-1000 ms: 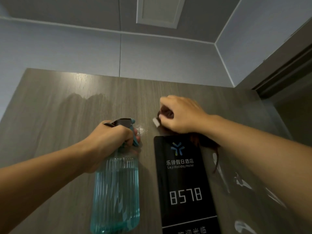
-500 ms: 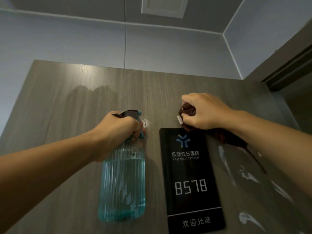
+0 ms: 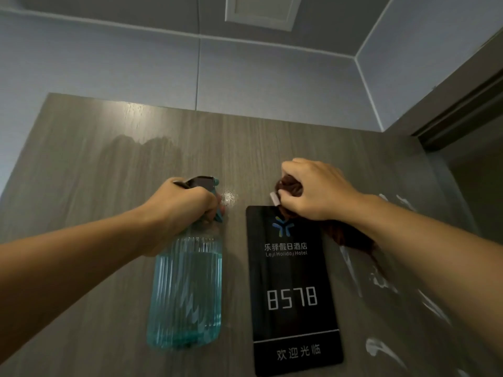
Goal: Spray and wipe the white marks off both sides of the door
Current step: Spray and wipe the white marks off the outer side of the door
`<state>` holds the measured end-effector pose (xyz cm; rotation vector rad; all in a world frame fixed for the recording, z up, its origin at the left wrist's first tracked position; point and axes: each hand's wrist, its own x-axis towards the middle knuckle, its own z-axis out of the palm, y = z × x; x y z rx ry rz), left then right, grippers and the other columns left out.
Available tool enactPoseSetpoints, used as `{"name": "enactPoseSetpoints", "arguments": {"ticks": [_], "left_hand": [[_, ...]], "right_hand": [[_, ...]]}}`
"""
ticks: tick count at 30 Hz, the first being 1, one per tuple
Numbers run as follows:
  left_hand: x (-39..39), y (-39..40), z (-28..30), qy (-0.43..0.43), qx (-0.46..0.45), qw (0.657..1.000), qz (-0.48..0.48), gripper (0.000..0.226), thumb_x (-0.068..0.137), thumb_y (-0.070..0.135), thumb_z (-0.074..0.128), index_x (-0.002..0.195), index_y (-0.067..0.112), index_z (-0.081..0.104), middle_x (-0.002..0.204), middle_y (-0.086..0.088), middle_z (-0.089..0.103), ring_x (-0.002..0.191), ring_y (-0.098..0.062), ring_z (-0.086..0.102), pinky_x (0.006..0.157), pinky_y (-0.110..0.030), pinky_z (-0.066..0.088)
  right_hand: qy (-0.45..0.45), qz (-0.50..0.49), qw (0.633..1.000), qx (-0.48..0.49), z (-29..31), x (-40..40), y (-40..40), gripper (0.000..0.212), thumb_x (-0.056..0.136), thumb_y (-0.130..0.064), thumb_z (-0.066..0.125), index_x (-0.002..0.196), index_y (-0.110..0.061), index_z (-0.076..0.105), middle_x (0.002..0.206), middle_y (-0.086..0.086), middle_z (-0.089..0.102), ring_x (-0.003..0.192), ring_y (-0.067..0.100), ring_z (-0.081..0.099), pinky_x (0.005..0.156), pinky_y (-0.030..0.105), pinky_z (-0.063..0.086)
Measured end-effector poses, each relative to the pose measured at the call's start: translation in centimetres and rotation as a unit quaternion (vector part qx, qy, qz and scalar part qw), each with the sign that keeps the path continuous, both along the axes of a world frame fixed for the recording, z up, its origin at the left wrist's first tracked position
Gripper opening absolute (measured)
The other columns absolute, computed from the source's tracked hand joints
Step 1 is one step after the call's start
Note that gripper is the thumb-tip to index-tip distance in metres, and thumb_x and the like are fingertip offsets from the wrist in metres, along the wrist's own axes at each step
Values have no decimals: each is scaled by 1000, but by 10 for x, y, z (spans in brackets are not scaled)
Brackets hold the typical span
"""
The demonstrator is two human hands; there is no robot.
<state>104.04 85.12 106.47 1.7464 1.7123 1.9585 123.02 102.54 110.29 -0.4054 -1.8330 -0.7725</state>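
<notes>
A: While gripped at the neck by the left hand, with a finger on the trigger, spray bottle about two-thirds full, nozzle near the door. Probably weighty, sloshing, ribbed plastic slick if wet.

B: Best held right there under the trigger head. And the cloth?

A: Dark brown cloth bunched in the right hand, fingers curled round it, pressed to the door just above the room number plaque. Soft, limp, tail hanging beneath the wrist.

B: Surface?

A: Upright grey wood-grain, smooth; damp patch upper left, small wet spot by the nozzle. White marks smeared right of the plaque, not yet wiped.

B: Room?

A: Pale wall panels, ceiling vent, dark door frame on the right.
</notes>
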Motion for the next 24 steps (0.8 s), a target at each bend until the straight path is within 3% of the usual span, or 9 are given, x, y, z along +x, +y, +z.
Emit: {"name": "enactPoseSetpoints", "arguments": {"ticks": [3, 6, 11, 14, 17, 21, 24], "left_hand": [[8, -4, 1, 6, 4, 1000, 3, 26, 85, -15, 55, 105, -12, 72, 101, -33, 74, 85, -47, 75, 90, -62, 60], [22, -4, 1, 20, 15, 1000, -15, 23, 89, -13, 58, 108, -9, 71, 104, -27, 75, 79, -35, 74, 88, -55, 63], [57, 11, -8, 20, 11, 996, -84, 25, 92, -8, 56, 114, -14, 66, 107, -31, 74, 84, -41, 78, 72, -43, 65], [82, 31, -15, 5, -3, 991, -132, 24, 87, -10, 56, 107, -16, 68, 96, -32, 70, 86, -46, 76, 83, -58, 63], [100, 52, -20, 8, -20, 990, -142, 26, 87, -10, 56, 109, -16, 67, 92, -32, 73, 88, -46, 76, 80, -53, 63], [109, 77, -26, 12, -29, 991, -132, 21, 90, -10, 56, 100, 1, 70, 104, -28, 74, 87, -43, 76, 82, -57, 64], [102, 83, -32, 28, -32, 991, -127, 22, 88, -10, 59, 106, -3, 69, 106, -27, 74, 84, -39, 78, 77, -49, 65]], "right_hand": [[2, -20, 1000, -14, 0, 8, 1, 34, 90, -42, 66, 79, -23, 40, 80, -7, 48, 73, 20, 48, 55, 28, 23], [5, -9, 1000, -26, -1, 12, -5, 31, 90, -42, 66, 79, -24, 44, 81, -8, 51, 74, 18, 51, 57, 30, 28], [135, 94, 986, 4, -32, 50, 12, 20, 87, -37, 70, 82, -24, 56, 82, -7, 54, 74, 18, 56, 63, 37, 47], [198, 90, 976, 16, -59, 77, 26, 16, 87, -35, 71, 84, -24, 60, 84, -7, 56, 74, 16, 56, 62, 35, 48], [219, 81, 972, 13, -78, 99, 36, 14, 88, -33, 72, 86, -24, 61, 85, -9, 56, 73, 12, 56, 59, 32, 46], [226, 91, 970, -9, -85, 126, 44, 11, 89, -33, 72, 88, -26, 62, 88, -10, 59, 77, 8, 59, 61, 33, 51], [218, 97, 971, -18, -85, 134, 48, 13, 88, -35, 73, 94, -28, 63, 90, -12, 60, 81, 7, 61, 65, 29, 52]]}}
